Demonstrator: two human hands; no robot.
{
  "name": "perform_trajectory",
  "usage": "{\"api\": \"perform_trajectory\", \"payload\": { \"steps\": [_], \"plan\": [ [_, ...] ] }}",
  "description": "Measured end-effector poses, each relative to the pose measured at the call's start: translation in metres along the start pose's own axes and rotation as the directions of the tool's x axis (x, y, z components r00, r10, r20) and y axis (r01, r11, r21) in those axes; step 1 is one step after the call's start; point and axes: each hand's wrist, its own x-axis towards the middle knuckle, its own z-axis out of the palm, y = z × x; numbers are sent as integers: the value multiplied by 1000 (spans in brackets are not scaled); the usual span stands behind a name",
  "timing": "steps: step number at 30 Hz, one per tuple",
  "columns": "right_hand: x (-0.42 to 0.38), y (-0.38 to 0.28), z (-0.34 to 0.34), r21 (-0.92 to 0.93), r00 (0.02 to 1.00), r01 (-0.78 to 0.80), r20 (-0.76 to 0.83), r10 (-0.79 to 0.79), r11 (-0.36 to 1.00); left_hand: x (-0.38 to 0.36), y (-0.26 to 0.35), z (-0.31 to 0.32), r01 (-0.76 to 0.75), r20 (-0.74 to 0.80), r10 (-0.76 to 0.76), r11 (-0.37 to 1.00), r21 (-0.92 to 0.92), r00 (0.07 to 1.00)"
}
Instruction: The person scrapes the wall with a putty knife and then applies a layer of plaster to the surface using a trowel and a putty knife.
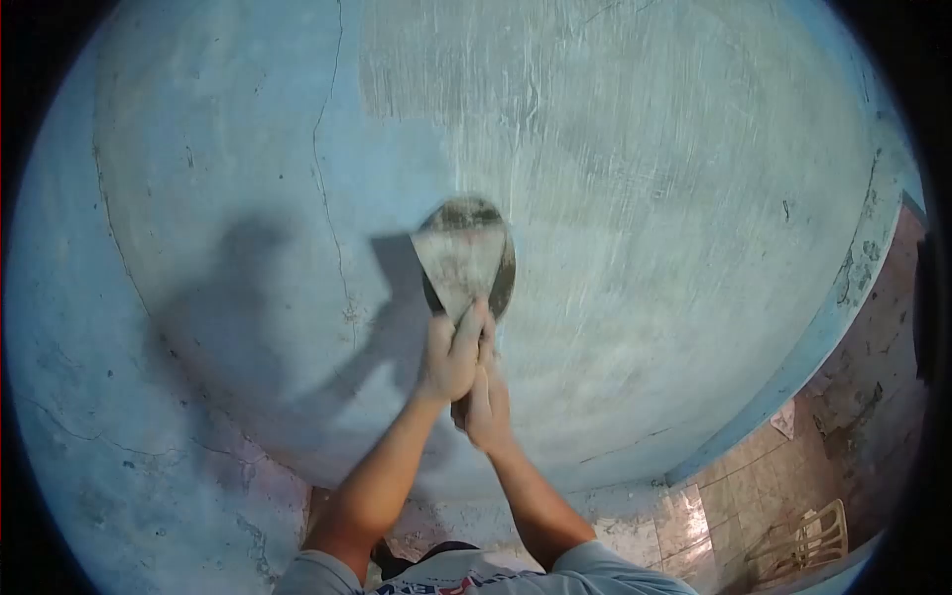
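Note:
A wide-bladed scraper is held up in front of the wall, its broad edge at the top and its blade smeared pale. Behind it shows a dark oval patch or disc with a mottled upper end; I cannot tell whether it is a held thing or part of the wall. My left hand is closed around the lower scraper, fingers near the narrow end of the blade. Just below and to the right, my right hand is closed against it, with a dark handle end showing beside the palm.
The blue wall is cracked at the left, with a streaky pale grey coat across its upper right. Shadows fall left of my hands. Beyond the wall's right edge are a tiled floor and a plastic chair.

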Motion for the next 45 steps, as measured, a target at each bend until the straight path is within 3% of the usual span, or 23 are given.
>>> {"api": "perform_trajectory", "payload": {
  "steps": [4, 7, 8, 11, 12, 18, 24, 26, 27, 29, 33, 34, 37, 41, 45],
  "plan": [
    [46, -24, -2, 25, 992, -40, 119, 37, 999, 43, 38, -3, 63, -16, -64, 997, -37, 998],
    [16, -4, 4, 0, 999, -27, 43, 27, 1000, 16, 22, -9, -2, -5, 3, 996, 86, 1000],
    [2, 1, 8, 8, 1000, -27, 16, 27, 1000, 1, -1, -11, 42, -28, -41, 999, 12, 999],
    [-11, 6, 10, 75, 999, -30, 28, 27, 997, -15, 6, -10, 116, -23, -115, 992, 49, 993],
    [-2, 6, 9, 96, 999, -28, 46, 24, 995, -4, 8, -9, 2, -12, -1, 997, 79, 1000],
    [41, -28, 11, 84, 994, -35, 110, 26, 996, 41, 40, -15, 93, 11, -93, 996, 4, 996],
    [0, -3, 8, 71, 998, -30, 55, 26, 997, -12, 11, -6, 84, -60, -81, 995, 50, 995],
    [15, -23, 11, 53, 999, 40, 13, -41, 998, 16, 22, -10, 19, -22, -18, 999, 38, 1000],
    [27, -34, 3, 52, 996, -23, 89, 18, 998, 32, 28, -12, -9, -5, 9, 1000, 28, 1000],
    [48, -42, 3, 29, 991, 17, 135, -21, 999, 48, 47, -11, 75, 19, -74, 995, -71, 997],
    [20, -1, 11, -19, 992, 120, -38, -120, 993, 16, 16, -15, 46, 13, -46, 999, 24, 999],
    [0, 7, 18, 2, 986, 144, -90, -143, 990, 0, 2, -11, 13, -53, -10, 998, 62, 999],
    [3, 10, 11, 53, 995, 71, -78, -66, 996, -12, -1, -5, 46, -60, -41, 995, 84, 997],
    [42, -28, 5, 105, 998, -54, 43, 49, 993, 42, 41, -5, 5, 26, -5, 1000, 14, 1000],
    [25, -15, 4, 32, 999, -18, 52, 17, 999, 23, 19, -7, 66, -19, -67, 998, -5, 998]
  ]
}}
